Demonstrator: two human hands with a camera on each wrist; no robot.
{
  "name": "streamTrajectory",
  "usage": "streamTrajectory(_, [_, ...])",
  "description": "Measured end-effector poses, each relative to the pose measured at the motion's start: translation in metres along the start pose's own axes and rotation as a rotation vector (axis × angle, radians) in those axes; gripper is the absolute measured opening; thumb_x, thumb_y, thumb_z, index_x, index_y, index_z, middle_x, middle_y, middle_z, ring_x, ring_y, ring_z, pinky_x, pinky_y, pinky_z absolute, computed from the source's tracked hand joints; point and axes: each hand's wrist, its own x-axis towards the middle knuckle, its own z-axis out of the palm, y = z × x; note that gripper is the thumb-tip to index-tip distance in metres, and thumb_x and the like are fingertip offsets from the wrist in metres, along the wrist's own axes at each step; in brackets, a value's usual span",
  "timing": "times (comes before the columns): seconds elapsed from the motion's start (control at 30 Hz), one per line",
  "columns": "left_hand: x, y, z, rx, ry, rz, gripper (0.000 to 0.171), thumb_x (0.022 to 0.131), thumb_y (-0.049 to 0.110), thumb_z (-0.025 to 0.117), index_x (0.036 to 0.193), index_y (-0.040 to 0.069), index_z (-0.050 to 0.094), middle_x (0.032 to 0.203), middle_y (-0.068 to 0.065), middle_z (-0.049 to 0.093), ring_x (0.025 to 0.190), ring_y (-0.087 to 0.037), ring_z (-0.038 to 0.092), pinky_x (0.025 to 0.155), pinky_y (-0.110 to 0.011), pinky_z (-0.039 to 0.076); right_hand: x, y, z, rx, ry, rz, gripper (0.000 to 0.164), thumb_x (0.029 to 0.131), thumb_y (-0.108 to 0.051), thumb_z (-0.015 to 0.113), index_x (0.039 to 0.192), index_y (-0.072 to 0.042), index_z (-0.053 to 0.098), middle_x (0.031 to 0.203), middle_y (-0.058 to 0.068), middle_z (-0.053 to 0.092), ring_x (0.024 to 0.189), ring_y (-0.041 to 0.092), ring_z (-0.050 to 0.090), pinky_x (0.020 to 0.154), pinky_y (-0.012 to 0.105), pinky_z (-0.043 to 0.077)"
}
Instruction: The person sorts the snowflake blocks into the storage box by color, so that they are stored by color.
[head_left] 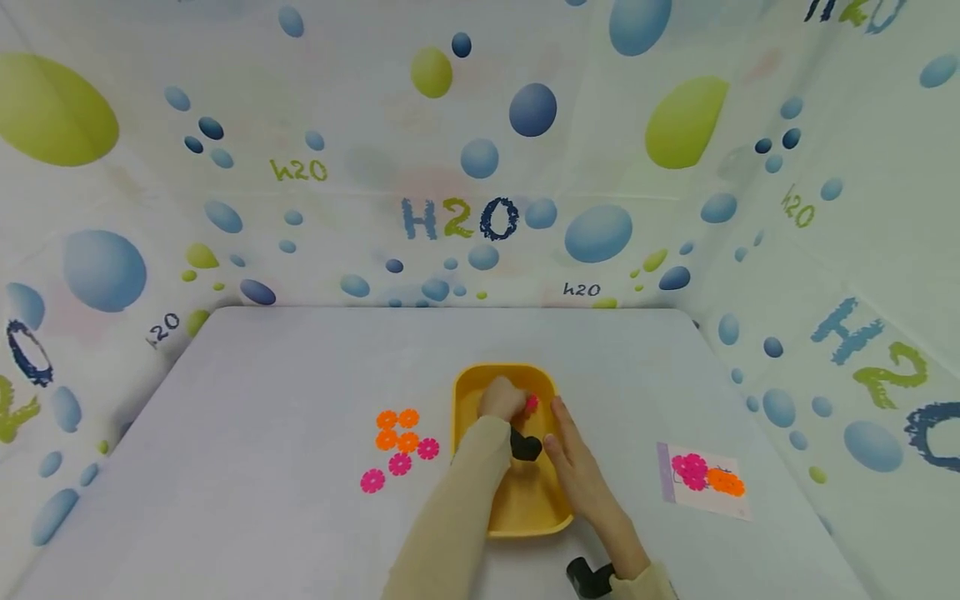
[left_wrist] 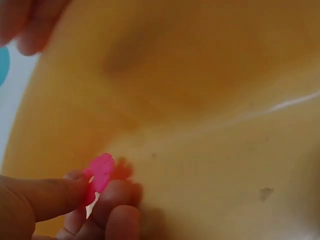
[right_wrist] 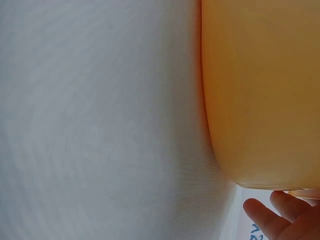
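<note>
My left hand (head_left: 501, 400) reaches down into the yellow plastic tray (head_left: 459, 392). Its thumb and fingers pinch a pink flower-shaped piece (left_wrist: 101, 172), close over the tray's surface in the left wrist view. My right hand (head_left: 581, 471) lies along the tray's right rim with its fingers extended, and the fingertips (right_wrist: 256, 207) show right at the tray's edge in the right wrist view. Left of the tray lie several orange flower pieces (head_left: 387, 439) in a tight group, with pink flower pieces (head_left: 401, 463) in a slanting row beside them.
A pale card (head_left: 705, 505) with pink and orange flower shapes lies on the white table (head_left: 285, 400) to the right. Behind the table rises a white curtain (head_left: 360, 108) printed with blue and green drops. Black straps (head_left: 526, 446) sit at both wrists.
</note>
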Motion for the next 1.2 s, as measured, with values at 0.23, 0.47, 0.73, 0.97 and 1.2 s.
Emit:
streamTrajectory(0.23, [-0.002, -0.004, 0.002, 0.107, 0.059, -0.006, 0.032, 0.083, 0.016, 0.062, 0.053, 0.007, 0.060, 0.050, -0.001, 0.053, 0.050, -0.019, 0.049, 0.046, -0.025, 0.035, -0.001, -0.003, 0.004, -0.007, -0.002, -0.004, 0.059, 0.105, -0.028, 0.038, 0.155, -0.007, 0.015, 0.162, 0.014, 0.017, 0.149, 0.034, 0.018, 0.118, 0.053, 0.016])
streamTrajectory(0.47, [0.004, -0.009, 0.011, 0.287, 0.172, 0.004, 0.019, 0.085, 0.017, 0.063, 0.068, 0.007, 0.064, 0.070, -0.006, 0.063, 0.062, -0.021, 0.057, 0.054, -0.032, 0.047, -0.001, -0.005, 0.007, -0.008, -0.004, -0.001, 0.059, 0.105, -0.029, 0.037, 0.155, -0.007, 0.016, 0.162, 0.014, 0.017, 0.149, 0.034, 0.018, 0.118, 0.053, 0.016])
streamTrajectory(0.73, [-0.006, 0.006, 0.009, 0.376, 0.163, -0.020, 0.024, 0.089, 0.027, 0.064, 0.080, 0.006, 0.070, 0.086, -0.010, 0.071, 0.073, -0.023, 0.066, 0.066, -0.044, 0.055, -0.002, -0.003, 0.008, -0.029, -0.011, 0.001, 0.059, 0.105, -0.027, 0.037, 0.155, -0.006, 0.015, 0.162, 0.014, 0.016, 0.149, 0.033, 0.018, 0.118, 0.053, 0.017])
streamTrajectory(0.97, [-0.027, 0.049, -0.027, 0.363, 0.132, 0.129, 0.036, 0.094, 0.040, 0.059, 0.079, 0.009, 0.070, 0.075, -0.004, 0.071, 0.067, -0.021, 0.067, 0.062, -0.036, 0.054, 0.000, -0.003, 0.001, -0.040, 0.006, -0.002, 0.058, 0.105, -0.027, 0.037, 0.155, -0.004, 0.015, 0.161, 0.015, 0.018, 0.148, 0.036, 0.019, 0.117, 0.055, 0.017])
streamTrajectory(1.2, [-0.048, 0.057, -0.077, 0.250, 0.264, 0.285, 0.031, 0.096, 0.039, 0.058, 0.102, 0.010, 0.065, 0.080, -0.005, 0.070, 0.063, -0.020, 0.062, 0.055, -0.029, 0.047, 0.000, -0.002, -0.001, -0.084, 0.002, 0.011, 0.058, 0.105, -0.025, 0.037, 0.155, -0.005, 0.016, 0.161, 0.018, 0.018, 0.147, 0.040, 0.020, 0.117, 0.057, 0.017])
